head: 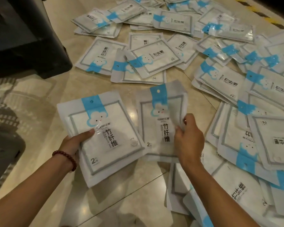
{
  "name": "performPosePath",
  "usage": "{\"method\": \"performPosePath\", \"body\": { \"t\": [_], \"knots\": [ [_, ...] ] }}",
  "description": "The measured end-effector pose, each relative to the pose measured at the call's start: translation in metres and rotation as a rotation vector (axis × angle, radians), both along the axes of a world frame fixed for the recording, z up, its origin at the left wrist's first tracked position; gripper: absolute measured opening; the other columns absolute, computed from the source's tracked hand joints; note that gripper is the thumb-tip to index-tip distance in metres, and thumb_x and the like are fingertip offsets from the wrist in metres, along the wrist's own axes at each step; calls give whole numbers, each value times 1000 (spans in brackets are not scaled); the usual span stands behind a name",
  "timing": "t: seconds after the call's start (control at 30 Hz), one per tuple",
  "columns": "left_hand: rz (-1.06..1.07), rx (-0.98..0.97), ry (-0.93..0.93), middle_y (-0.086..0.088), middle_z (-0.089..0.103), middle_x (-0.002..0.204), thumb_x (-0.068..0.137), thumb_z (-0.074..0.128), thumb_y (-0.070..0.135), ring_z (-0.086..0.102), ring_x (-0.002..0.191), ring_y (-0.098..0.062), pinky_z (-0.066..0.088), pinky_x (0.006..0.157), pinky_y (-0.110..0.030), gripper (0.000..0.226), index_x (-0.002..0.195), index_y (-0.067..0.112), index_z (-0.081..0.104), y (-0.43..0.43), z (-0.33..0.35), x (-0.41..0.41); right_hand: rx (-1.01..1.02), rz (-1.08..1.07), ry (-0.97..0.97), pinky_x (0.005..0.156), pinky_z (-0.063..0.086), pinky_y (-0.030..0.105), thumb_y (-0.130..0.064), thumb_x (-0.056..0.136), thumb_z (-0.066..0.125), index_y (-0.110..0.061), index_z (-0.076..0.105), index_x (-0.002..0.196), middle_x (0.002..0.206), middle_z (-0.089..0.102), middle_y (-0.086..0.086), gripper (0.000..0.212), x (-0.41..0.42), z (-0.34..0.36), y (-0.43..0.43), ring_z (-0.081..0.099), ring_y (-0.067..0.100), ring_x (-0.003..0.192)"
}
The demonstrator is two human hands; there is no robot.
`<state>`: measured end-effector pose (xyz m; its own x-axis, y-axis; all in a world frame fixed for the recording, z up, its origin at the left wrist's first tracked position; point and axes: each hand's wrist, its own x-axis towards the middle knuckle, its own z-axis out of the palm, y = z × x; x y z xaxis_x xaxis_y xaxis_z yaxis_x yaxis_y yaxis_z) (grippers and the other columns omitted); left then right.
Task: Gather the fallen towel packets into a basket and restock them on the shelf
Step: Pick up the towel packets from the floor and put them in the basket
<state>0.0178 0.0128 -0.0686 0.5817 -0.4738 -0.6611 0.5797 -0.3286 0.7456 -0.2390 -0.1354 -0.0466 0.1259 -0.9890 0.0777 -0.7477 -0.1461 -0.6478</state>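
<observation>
Left hand [74, 141]: at 8 o'clock, nearest to the body. The thumb presses on top and the other fingers go underneath, out of sight, so it holds a stack of towel packets [105, 145] lifted flat above the floor [105, 202]. I judge this is the collecting stack.
Bracelet [65, 157]: red beads on the left wrist.
Right hand: [189, 140] at 4 o'clock. The fingers [179, 131] are narrow and pinch the right edge of the next packet [161, 112], which bends up, probably to bring it onto the stack.
Right pile [246, 141]: at 3 to 5 o'clock, packets overlapping, not yet gathered.
Far packets [154, 59]: at 12 to 2 o'clock, scattered face up in many directions.
Dark object [23, 38]: at 10 o'clock; whether it is the basket or the shelf, I cannot tell.
</observation>
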Motion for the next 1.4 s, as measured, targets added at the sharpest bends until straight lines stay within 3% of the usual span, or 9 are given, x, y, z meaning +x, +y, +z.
{"method": "performPosePath", "body": {
  "t": [0.1, 0.23, 0.37, 0.53, 0.67, 0.9, 1.03, 1.2, 1.4],
  "knots": [
    [17, -1, 16, -9, 73, 94, 58, 77, 14, 70, 86, -26, 52, 83, -40, 42, 100, 12, 68, -2, -2, 0, -75, -3, -158, 57, 39, 24, -11, 86, 58, -21, 49, 99, 86, 54, -13, 18, -1, 34, -20, 52, 12, 73],
    [-13, -11, 41, -9, 74, 89, 59, 76, 13, 72, 78, -24, 55, 76, -38, 41, 99, 9, 68, -2, 1, -3, 110, 61, -428, 65, 49, 27, -10, 80, 65, -26, 60, 97, 86, 68, -11, 24, 1, 60, -34, 65, 11, 78],
    [-74, -101, 64, -12, 74, 91, 51, 78, 15, 71, 81, -27, 58, 59, -35, 48, 98, 8, 69, -14, 28, 5, 313, 29, -613, 50, 53, 22, -2, 80, 67, -24, 65, 93, 75, 73, -12, 25, 4, 64, -39, 69, 7, 63],
    [-98, -244, 22, -12, 73, 95, 50, 85, 9, 71, 84, -27, 57, 60, -35, 53, 101, 9, 69, -44, 105, 31, 364, -22, -713, 48, 51, 16, -1, 81, 66, -22, 65, 95, 75, 73, -15, 25, 17, 110, -58, 70, 6, 64],
    [-53, -281, -17, -12, 72, 100, 44, 90, 14, 70, 89, -29, 57, 64, -37, 71, 111, 9, 65, -53, 179, 39, 381, 28, -739, 54, 57, 25, -2, 82, 66, -22, 65, 93, 80, 74, -9, 24, 44, 179, -74, 71, 12, 69],
    [88, -431, -140, -13, 73, 96, 54, 78, 11, 71, 84, -28, 58, 62, -37, 47, 100, 9, 69, -48, 321, 42, 313, 281, -803, 54, 56, 26, 1, 78, 66, -22, 65, 89, 71, 72, -7, 25, 106, 328, -94, 68, 8, 60],
    [207, -446, -245, -12, 72, 99, 56, 76, 12, 70, 88, -29, 59, 69, -44, 52, 107, 10, 66, -6, 381, 71, 352, 461, -862, 61, 59, 34, 2, 76, 67, -21, 64, 88, 73, 73, -4, 26, 157, 375, -80, 69, 16, 66],
    [473, -378, -302, -13, 72, 99, 55, 76, 12, 70, 87, -29, 58, 63, -41, 59, 113, 7, 64, 92, 411, 118, 498, 701, -877, 57, 56, 27, 5, 75, 67, -18, 63, 81, 72, 73, -2, 24, 251, 391, -18, 68, 14, 62],
    [732, -293, -289, -15, 67, 114, 59, 74, 15, 64, 103, -33, 50, 87, -49, 62, 119, 9, 62, 237, 396, 155, 712, 969, -799, 59, 58, 33, 0, 79, 67, -19, 66, 87, 84, 74, 1, 21, 353, 385, 99, 72, 19, 75]
  ]
}}
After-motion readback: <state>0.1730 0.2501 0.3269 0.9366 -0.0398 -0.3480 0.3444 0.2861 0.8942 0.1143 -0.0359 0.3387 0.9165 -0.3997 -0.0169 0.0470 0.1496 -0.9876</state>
